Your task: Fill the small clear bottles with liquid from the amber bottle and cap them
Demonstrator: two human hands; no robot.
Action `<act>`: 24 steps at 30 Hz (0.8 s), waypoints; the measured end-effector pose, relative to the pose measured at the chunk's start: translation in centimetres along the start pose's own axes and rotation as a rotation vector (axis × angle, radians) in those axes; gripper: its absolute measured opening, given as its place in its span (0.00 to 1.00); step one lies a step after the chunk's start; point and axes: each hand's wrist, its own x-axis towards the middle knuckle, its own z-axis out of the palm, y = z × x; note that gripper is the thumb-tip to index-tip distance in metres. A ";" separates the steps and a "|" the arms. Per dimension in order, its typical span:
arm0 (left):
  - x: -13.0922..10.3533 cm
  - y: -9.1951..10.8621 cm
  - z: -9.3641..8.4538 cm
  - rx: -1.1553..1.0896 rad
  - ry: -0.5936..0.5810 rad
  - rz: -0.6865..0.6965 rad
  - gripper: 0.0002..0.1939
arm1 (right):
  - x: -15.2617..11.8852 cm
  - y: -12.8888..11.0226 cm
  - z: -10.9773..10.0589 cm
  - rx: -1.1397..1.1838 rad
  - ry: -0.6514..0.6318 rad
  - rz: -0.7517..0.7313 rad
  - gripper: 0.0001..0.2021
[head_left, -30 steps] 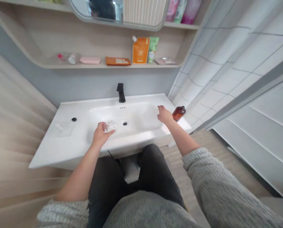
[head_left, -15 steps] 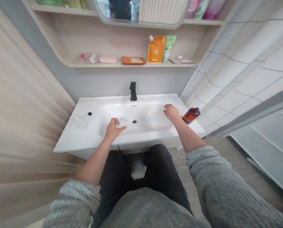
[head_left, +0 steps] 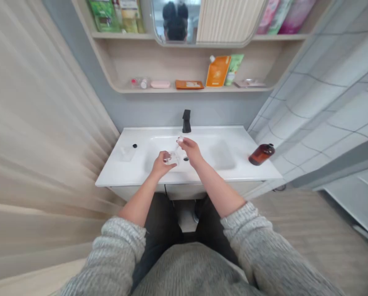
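Over the white sink basin [head_left: 224, 154], my left hand [head_left: 162, 164] is wrapped round a clear container [head_left: 173, 158]. Just above and to the right of it, my right hand [head_left: 190, 149] pinches a small whitish object [head_left: 180, 139], too small to name. A brown bottle [head_left: 262, 154] without a cap stands on the right part of the counter. At the left, a clear tray-like piece [head_left: 126, 153] lies beside a small black cap [head_left: 135, 146].
A black faucet [head_left: 187, 121] rises behind the basin. Above it, a wall shelf [head_left: 159, 90] carries an orange pouch [head_left: 217, 72], a green tube [head_left: 234, 70] and a pink case [head_left: 160, 84]. A beige curtain [head_left: 48, 144] hangs at the left.
My right hand has moved left from the basin's right side to beside the container in my left hand. The whole view has shifted, so the counter appears further right.
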 end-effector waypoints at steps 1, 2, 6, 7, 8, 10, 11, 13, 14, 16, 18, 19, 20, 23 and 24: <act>0.0 0.1 0.0 -0.013 0.002 0.005 0.38 | -0.2 0.3 0.3 -0.009 -0.002 -0.001 0.28; 0.0 0.2 0.0 -0.021 0.004 0.010 0.38 | -0.2 0.6 0.5 -0.016 0.000 -0.010 0.28; 0.0 0.3 -0.1 -0.023 0.001 0.017 0.39 | 0.2 1.2 0.5 -0.041 -0.001 -0.072 0.26; -0.1 0.3 -0.1 -0.027 -0.002 0.019 0.39 | 0.3 1.3 0.4 -0.059 -0.011 -0.083 0.26; -0.1 0.2 -0.1 -0.031 -0.005 0.023 0.39 | 0.4 1.5 0.3 -0.086 -0.026 -0.092 0.26; -0.1 0.2 -0.1 -0.028 -0.011 0.031 0.38 | 0.5 1.8 0.1 -0.158 -0.066 -0.101 0.24; -0.1 0.1 -0.1 -0.024 -0.017 0.034 0.38 | 0.4 2.0 0.0 -0.201 -0.088 -0.104 0.23; 0.0 0.1 0.0 -0.016 -0.018 0.036 0.39 | 0.0 2.6 -0.1 -0.286 -0.141 -0.111 0.21; 0.0 0.0 0.0 -0.017 -0.014 0.035 0.39 | -0.3 3.1 0.0 -0.318 -0.164 -0.119 0.20; 0.0 0.0 0.0 -0.020 -0.003 0.038 0.38 | -0.9 4.1 0.1 -0.344 -0.188 -0.128 0.21; 0.0 0.0 0.1 -0.018 -0.006 0.046 0.38 | -1.3 5.1 0.1 -0.312 -0.178 -0.104 0.23; 0.0 0.0 0.1 -0.017 -0.011 0.052 0.38 | -1.5 5.6 0.1 -0.283 -0.166 -0.079 0.24; 0.0 0.0 0.1 -0.016 -0.015 0.056 0.39 | -1.6 6.0 0.0 -0.251 -0.160 -0.050 0.24; -0.1 0.1 0.1 -0.024 -0.014 0.057 0.39 | -1.9 6.5 -0.3 -0.159 -0.199 0.022 0.28; -0.1 0.1 0.1 -0.024 -0.011 0.050 0.39 | -1.9 6.5 -0.4 -0.130 -0.221 0.032 0.31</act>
